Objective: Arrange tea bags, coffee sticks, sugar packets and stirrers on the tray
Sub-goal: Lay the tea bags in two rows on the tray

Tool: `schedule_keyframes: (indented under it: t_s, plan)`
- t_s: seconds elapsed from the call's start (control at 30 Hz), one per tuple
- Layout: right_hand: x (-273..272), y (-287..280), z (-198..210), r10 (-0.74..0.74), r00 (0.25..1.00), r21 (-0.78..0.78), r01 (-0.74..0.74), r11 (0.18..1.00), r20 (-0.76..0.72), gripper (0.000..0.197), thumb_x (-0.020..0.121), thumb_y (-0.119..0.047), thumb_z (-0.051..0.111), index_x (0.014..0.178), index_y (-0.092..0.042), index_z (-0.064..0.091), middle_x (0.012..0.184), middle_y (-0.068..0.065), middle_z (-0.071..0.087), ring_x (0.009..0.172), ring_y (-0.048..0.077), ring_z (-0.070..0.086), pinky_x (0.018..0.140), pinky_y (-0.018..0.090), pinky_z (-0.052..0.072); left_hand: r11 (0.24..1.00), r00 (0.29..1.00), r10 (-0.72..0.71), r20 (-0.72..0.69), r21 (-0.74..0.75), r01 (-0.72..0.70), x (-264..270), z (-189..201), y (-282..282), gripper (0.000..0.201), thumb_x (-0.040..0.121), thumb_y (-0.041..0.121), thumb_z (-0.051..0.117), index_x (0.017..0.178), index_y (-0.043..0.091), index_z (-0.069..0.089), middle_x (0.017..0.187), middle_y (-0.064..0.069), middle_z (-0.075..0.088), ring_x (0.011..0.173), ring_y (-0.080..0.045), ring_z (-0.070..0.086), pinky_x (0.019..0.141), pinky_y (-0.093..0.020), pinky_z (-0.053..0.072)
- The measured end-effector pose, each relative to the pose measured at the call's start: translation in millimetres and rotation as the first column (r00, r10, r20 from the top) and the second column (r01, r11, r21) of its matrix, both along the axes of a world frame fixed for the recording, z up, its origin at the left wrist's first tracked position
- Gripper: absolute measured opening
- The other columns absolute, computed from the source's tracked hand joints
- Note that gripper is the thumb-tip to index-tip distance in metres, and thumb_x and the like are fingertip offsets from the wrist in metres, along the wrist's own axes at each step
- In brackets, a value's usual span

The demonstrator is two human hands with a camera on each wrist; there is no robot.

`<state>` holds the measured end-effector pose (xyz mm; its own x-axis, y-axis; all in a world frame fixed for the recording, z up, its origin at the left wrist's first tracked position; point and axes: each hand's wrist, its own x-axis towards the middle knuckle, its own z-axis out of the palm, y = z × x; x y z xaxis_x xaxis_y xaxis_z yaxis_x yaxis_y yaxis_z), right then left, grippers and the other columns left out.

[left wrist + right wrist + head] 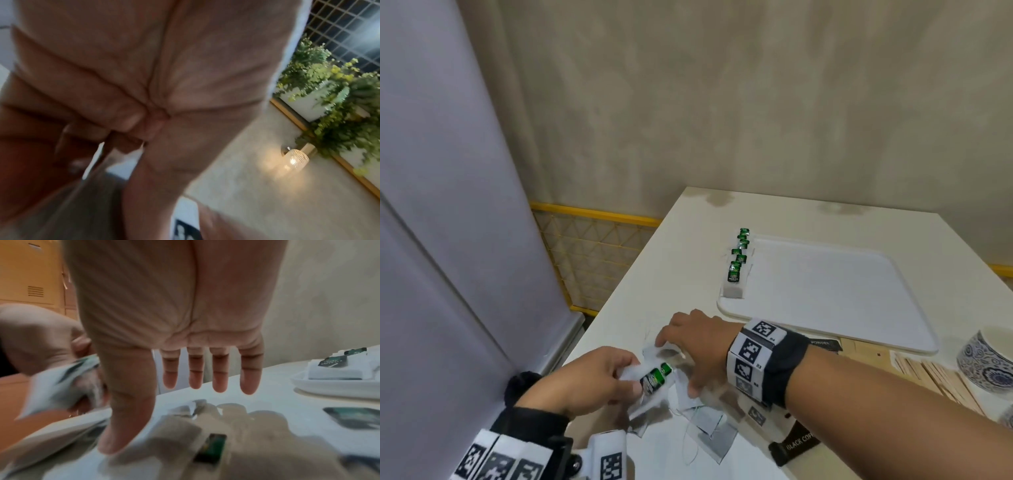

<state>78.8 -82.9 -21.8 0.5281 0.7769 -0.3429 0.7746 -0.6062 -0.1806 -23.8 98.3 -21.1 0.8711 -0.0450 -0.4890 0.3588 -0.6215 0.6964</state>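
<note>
My left hand [631, 375] pinches a white tea bag with a green tag [655, 376] just above the table's near left corner. In the left wrist view its fingers [127, 123] are curled, blurred. My right hand [678, 363] is spread flat over several loose tea bags [709, 431], its fingers straight [220, 378] and its thumb tip touching one. The white tray [825, 298] lies further back on the right. A row of tea bags [736, 270] runs along its left edge. Black coffee sticks [798, 445] lie under my right forearm and wooden stirrers [935, 373] to its right.
A blue-patterned bowl [986, 359] stands at the right edge beside the stirrers. A grey cabinet [448, 205] rises close on the left, and a yellow wire rack [592, 253] stands behind the table's left edge. A beige wall backs the table.
</note>
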Motion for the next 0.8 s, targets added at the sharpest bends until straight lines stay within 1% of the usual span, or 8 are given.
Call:
schedule_keyframes:
  t_s: [0.1,0.17,0.23,0.33,0.43,0.53,0.67,0.8]
  plan:
    - [7,8,6,0.042,0.998,-0.069,-0.044,0.997,-0.036,0.097,0.062,-0.036,0.088,0.142,-0.036,0.033,0.142,-0.005,0.03,0.127,0.026,0.033,0.097,0.049,0.043,0.959,0.996,-0.089,0.014,0.271,0.082,3,-4,-10,0.011,0.077,0.026,0.072,0.088,0.025,0.07,0.094,0.01,0.064,0.079,-0.002,0.059,0.062,-0.013,0.041]
    - [9,10,7,0.086,0.996,-0.157,-0.091,0.983,-0.034,0.103,0.064,-0.037,0.087,0.147,-0.036,0.026,0.149,-0.004,0.024,0.131,0.029,0.03,0.1,0.049,0.039,0.901,0.997,-0.075,0.0,0.428,0.068,6,-12,-21,0.028,0.073,0.029,0.074,0.099,0.027,0.065,0.111,0.005,0.05,0.096,-0.009,0.052,0.067,-0.013,0.042]
    - [11,12,4,0.112,0.993,-0.186,-0.114,0.976,-0.021,0.103,0.065,-0.036,0.087,0.148,-0.03,0.026,0.149,0.0,0.027,0.13,0.029,0.032,0.099,0.047,0.038,0.837,0.994,-0.107,-0.013,0.539,0.097,8,-17,-32,0.029,0.075,0.027,0.071,0.1,0.03,0.057,0.113,0.002,0.039,0.102,-0.015,0.043,0.074,-0.018,0.042]
    - [12,13,-2,0.124,0.992,-0.134,-0.128,0.983,-0.032,0.104,0.064,-0.037,0.088,0.148,-0.026,0.029,0.142,0.001,0.037,0.126,0.026,0.035,0.101,0.039,0.035,0.827,0.998,-0.062,0.023,0.56,0.038,11,-22,-41,0.033,0.071,0.016,0.067,0.097,0.025,0.049,0.104,0.0,0.044,0.087,-0.014,0.048,0.058,-0.017,0.037]
    - [10,8,-5,0.058,0.996,-0.113,-0.066,0.991,-0.071,0.08,0.068,-0.026,0.086,0.135,-0.025,0.043,0.129,0.001,0.048,0.117,0.023,0.044,0.085,0.032,0.039,0.819,0.999,-0.034,-0.002,0.573,0.029,15,-25,-42,0.041,0.073,0.012,0.066,0.107,0.017,0.044,0.103,-0.001,0.054,0.079,-0.013,0.047,0.049,-0.016,0.034]
    - [8,0,-7,0.011,0.992,-0.11,-0.025,0.994,-0.125,0.065,0.067,-0.02,0.085,0.12,-0.024,0.048,0.114,0.001,0.058,0.102,0.023,0.055,0.086,0.038,0.05,0.82,0.997,-0.033,-0.062,0.568,0.063,18,-25,-43,0.039,0.075,0.012,0.066,0.109,0.015,0.047,0.105,-0.002,0.057,0.082,-0.015,0.051,0.05,-0.014,0.038]
    - [11,-11,-5,-0.025,0.989,-0.106,0.01,0.994,-0.148,0.061,0.069,-0.019,0.084,0.116,-0.022,0.046,0.095,-0.002,0.052,0.09,0.023,0.052,0.082,0.039,0.051,0.826,0.996,-0.074,-0.056,0.556,0.092,25,-23,-44,0.018,0.076,0.015,0.064,0.079,0.02,0.047,0.08,0.004,0.05,0.072,-0.012,0.048,0.049,-0.015,0.035]
    - [13,-24,4,-0.082,0.986,-0.033,0.078,0.996,-0.146,0.071,0.066,-0.022,0.086,0.122,-0.025,0.042,0.107,-0.001,0.05,0.095,0.023,0.055,0.081,0.039,0.051,0.92,0.999,-0.011,0.045,0.391,-0.008,29,-17,-35,0.012,0.08,0.019,0.061,0.081,0.018,0.049,0.082,0.003,0.054,0.071,-0.01,0.049,0.055,-0.021,0.042]
